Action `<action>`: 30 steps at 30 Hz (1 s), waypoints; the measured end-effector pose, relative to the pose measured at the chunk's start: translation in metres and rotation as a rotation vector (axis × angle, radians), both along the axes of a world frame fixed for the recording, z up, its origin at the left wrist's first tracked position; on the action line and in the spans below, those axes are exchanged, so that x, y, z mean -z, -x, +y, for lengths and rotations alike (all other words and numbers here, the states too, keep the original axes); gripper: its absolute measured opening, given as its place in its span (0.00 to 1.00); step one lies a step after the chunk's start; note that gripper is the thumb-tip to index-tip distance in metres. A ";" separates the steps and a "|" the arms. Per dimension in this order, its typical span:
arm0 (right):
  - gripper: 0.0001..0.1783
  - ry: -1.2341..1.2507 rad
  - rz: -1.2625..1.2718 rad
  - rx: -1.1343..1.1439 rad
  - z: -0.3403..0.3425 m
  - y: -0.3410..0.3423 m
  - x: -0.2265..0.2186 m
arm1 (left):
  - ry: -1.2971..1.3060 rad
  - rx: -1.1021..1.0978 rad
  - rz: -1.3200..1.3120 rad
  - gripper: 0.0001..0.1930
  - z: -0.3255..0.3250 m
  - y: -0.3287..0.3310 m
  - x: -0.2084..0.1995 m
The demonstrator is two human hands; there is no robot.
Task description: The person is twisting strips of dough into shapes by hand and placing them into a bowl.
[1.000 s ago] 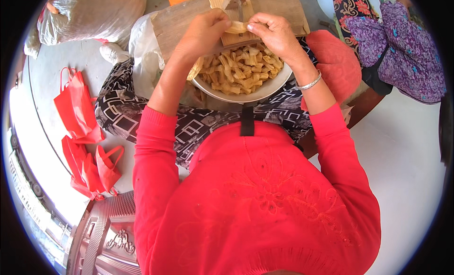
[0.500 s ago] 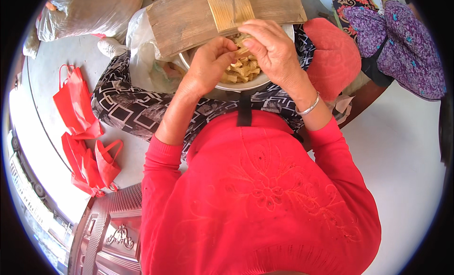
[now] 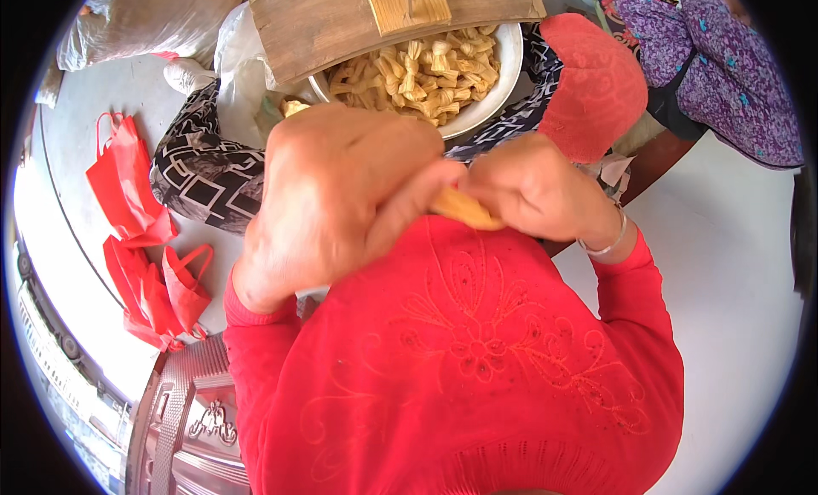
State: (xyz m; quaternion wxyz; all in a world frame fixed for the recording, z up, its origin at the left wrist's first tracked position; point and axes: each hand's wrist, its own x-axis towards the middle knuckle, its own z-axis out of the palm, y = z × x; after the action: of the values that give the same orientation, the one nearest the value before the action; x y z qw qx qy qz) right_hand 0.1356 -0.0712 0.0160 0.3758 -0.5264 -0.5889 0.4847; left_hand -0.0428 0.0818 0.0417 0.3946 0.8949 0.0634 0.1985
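Observation:
In front of my chest both hands, blurred by motion, are raised and closed on a yellow strip (image 3: 467,210) that looks like bean curd skin. My left hand (image 3: 336,192) grips its left end between thumb and fingers. My right hand (image 3: 538,191) pinches the other end, wrist bent, with a silver bangle below it. Part of the strip hangs beneath the fingers. Beyond the hands, a white basin (image 3: 512,62) holds many knotted pieces of bean curd skin (image 3: 426,73).
A wooden board (image 3: 315,26) lies across the basin's far side. Red bags (image 3: 129,184) rest on the floor at left, near a filled plastic sack (image 3: 153,22). A red cushion-like pad (image 3: 592,86) sits right of the basin. At far right is purple floral cloth (image 3: 728,73).
Both hands have come up from over the basin toward my chest, the strip now stretched between them. The knotted pieces in the basin show more fully.

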 end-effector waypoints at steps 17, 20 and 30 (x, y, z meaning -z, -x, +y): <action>0.11 -0.300 -0.504 0.736 0.039 -0.006 0.095 | 1.519 -0.080 0.037 0.17 -0.039 -0.055 0.112; 0.12 -0.298 -0.579 0.733 0.040 -0.010 0.100 | 1.675 -0.004 0.089 0.08 -0.033 -0.059 0.131; 0.08 -0.198 -0.139 0.638 0.037 -0.008 0.117 | 1.356 -0.082 0.297 0.05 -0.030 -0.047 0.156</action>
State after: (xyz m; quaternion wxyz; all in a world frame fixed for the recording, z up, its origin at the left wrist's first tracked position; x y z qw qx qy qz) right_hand 0.1436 -0.0346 -0.1008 0.5166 -0.6770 -0.4629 0.2460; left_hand 0.0041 0.0523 -0.1142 0.8458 0.4657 0.2603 0.0054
